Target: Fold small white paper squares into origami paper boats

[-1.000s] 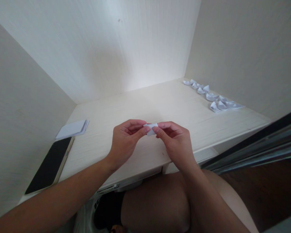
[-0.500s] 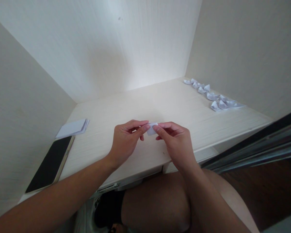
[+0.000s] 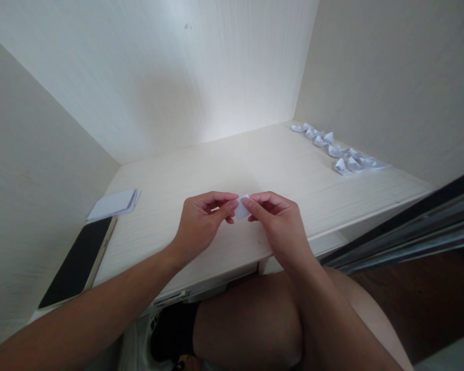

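Observation:
A small piece of folded white paper point(image 3: 240, 211) is held up above the near part of the white desk point(image 3: 216, 165). My left hand point(image 3: 204, 216) pinches its left edge between thumb and fingers. On the opposite side, my right hand point(image 3: 278, 216) is closed on the paper too, its thumb lying over the upper right corner. The fingertips hide parts of the paper, so its exact folds cannot be made out.
Several small folded paper boats point(image 3: 344, 152) stand in a row along the right wall. At the left lie a stack of white paper sheets point(image 3: 112, 204) and a dark-screened phone or tablet point(image 3: 77, 263). A dark-framed panel point(image 3: 406, 226) slants past the desk's right front.
Both hands keep their pinch, drawing slightly closer together. The paper has tilted a little between the fingers. The whole view has shifted slightly.

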